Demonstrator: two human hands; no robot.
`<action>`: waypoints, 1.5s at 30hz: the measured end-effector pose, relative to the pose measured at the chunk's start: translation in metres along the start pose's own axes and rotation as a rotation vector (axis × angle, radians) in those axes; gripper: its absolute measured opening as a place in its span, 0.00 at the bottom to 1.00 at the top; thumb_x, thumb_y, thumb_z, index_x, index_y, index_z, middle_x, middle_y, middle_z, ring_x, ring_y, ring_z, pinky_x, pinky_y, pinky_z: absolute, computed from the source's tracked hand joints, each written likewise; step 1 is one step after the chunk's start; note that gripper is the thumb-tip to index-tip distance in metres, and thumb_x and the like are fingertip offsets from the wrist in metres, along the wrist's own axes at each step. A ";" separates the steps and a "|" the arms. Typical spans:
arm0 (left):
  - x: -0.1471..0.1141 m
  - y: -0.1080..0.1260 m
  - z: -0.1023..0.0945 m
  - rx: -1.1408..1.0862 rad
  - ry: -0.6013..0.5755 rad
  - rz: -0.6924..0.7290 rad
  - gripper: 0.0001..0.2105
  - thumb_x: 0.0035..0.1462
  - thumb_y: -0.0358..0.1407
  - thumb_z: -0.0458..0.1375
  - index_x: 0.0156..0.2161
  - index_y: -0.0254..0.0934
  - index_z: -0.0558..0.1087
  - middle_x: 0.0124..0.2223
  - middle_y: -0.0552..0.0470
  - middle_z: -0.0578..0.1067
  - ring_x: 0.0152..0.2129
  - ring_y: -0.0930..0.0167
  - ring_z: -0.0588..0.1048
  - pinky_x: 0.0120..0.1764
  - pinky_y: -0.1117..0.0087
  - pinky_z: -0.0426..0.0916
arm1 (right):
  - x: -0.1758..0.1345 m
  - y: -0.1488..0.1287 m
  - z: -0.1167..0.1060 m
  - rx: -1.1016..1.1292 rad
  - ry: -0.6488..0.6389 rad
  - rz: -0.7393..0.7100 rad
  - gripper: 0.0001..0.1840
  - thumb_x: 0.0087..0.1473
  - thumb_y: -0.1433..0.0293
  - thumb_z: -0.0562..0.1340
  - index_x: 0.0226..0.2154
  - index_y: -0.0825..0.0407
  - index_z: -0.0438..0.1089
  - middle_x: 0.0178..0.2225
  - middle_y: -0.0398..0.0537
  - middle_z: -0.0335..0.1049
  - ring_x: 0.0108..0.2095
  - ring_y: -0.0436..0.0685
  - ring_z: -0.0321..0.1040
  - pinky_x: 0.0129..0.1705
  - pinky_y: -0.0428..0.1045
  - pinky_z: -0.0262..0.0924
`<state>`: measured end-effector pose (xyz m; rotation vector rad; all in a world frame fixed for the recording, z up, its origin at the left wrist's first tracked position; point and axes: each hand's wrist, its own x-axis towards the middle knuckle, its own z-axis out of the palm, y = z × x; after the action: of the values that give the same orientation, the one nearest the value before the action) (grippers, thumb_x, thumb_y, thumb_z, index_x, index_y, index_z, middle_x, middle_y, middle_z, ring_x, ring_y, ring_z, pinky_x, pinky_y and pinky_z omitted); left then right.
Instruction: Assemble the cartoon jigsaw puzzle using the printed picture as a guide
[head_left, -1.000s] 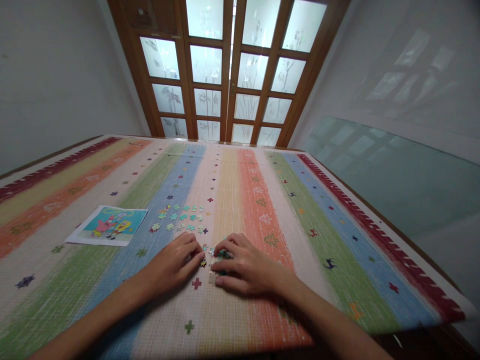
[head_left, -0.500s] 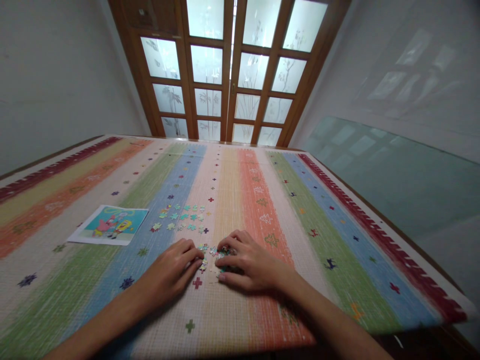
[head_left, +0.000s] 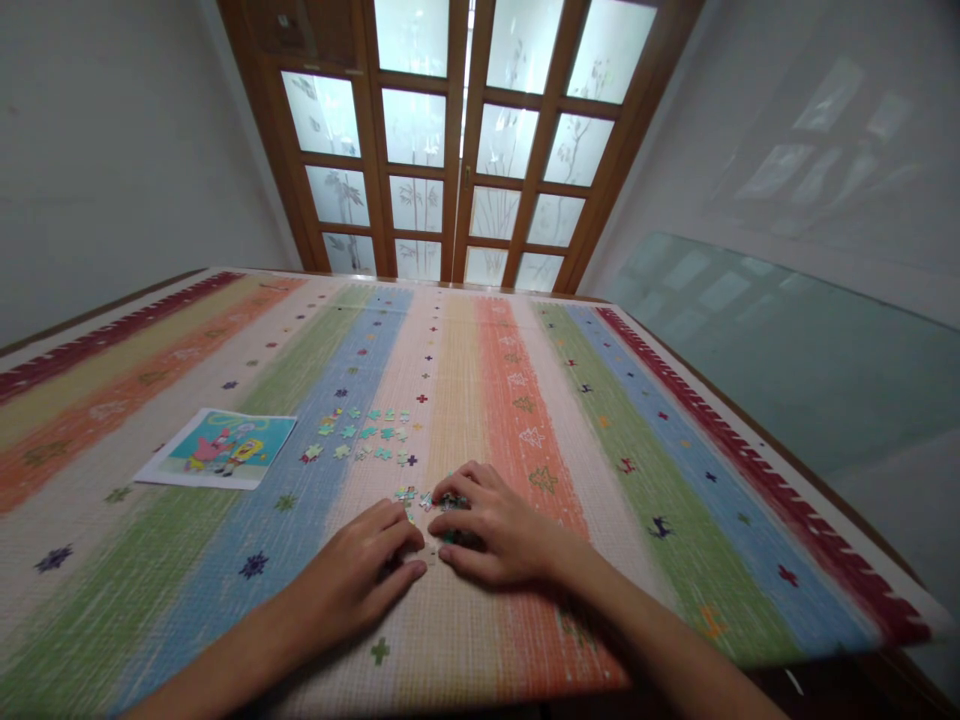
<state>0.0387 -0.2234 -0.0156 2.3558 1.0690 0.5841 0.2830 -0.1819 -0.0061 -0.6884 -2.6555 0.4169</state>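
Observation:
My left hand [head_left: 367, 562] rests low over the striped tablecloth [head_left: 465, 390], fingers bent and thumb apart from them. Close to its fingertips lie a few small jigsaw pieces [head_left: 407, 493]. My right hand [head_left: 491, 528] arches over a small heap of jigsaw pieces [head_left: 453, 500], its fingers curved and spread. That hand partly covers the heap. Farther off, several loose teal and green jigsaw pieces [head_left: 367, 433] lie spread out in rough rows. To their left is a printed cartoon picture [head_left: 225, 448] on white paper, lying flat.
The large table runs back to wooden doors [head_left: 454, 150] with frosted glass panes. A pale glass panel [head_left: 780, 350] stands along the right side. White walls rise on both sides.
My left hand has moved toward me and slightly right, its thumb and index finger now farther apart. My right hand stays over the heap, nearly still. The rows and picture have not moved.

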 end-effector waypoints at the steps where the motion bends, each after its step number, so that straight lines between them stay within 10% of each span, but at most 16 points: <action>1: 0.000 0.001 0.000 -0.016 0.000 -0.010 0.05 0.67 0.35 0.56 0.39 0.39 0.72 0.37 0.50 0.73 0.36 0.66 0.72 0.37 0.66 0.67 | 0.000 0.001 0.000 0.004 0.002 0.006 0.10 0.63 0.64 0.63 0.44 0.49 0.77 0.51 0.53 0.71 0.51 0.63 0.61 0.55 0.60 0.58; 8: -0.007 -0.002 -0.017 -0.029 0.088 0.000 0.07 0.69 0.36 0.55 0.38 0.40 0.73 0.35 0.52 0.75 0.33 0.69 0.74 0.37 0.67 0.69 | 0.000 -0.001 -0.003 0.009 -0.019 0.002 0.12 0.63 0.67 0.62 0.47 0.47 0.78 0.51 0.53 0.71 0.51 0.62 0.62 0.56 0.60 0.58; 16: -0.039 -0.059 -0.066 0.392 0.437 -0.021 0.10 0.68 0.43 0.53 0.40 0.45 0.75 0.34 0.52 0.74 0.31 0.64 0.74 0.38 0.62 0.70 | -0.001 0.000 -0.004 0.030 -0.028 0.019 0.08 0.62 0.66 0.64 0.42 0.48 0.79 0.50 0.52 0.72 0.51 0.62 0.62 0.56 0.61 0.58; 32: -0.052 -0.099 -0.080 0.488 0.381 -0.074 0.11 0.65 0.42 0.53 0.39 0.47 0.78 0.33 0.51 0.73 0.29 0.65 0.74 0.35 0.63 0.70 | 0.000 0.000 -0.003 0.100 0.003 0.026 0.09 0.65 0.63 0.63 0.39 0.49 0.79 0.48 0.51 0.73 0.51 0.61 0.63 0.56 0.59 0.58; 45: -0.019 -0.050 -0.056 0.356 0.210 0.225 0.10 0.70 0.33 0.52 0.50 0.39 0.75 0.41 0.50 0.76 0.35 0.69 0.76 0.40 0.68 0.72 | 0.002 0.001 -0.003 0.128 0.077 0.104 0.08 0.63 0.66 0.66 0.33 0.51 0.76 0.42 0.51 0.73 0.47 0.60 0.64 0.52 0.57 0.59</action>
<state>-0.0331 -0.1952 -0.0039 2.7998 1.0782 0.7934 0.2829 -0.1799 -0.0032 -0.7875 -2.5033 0.5719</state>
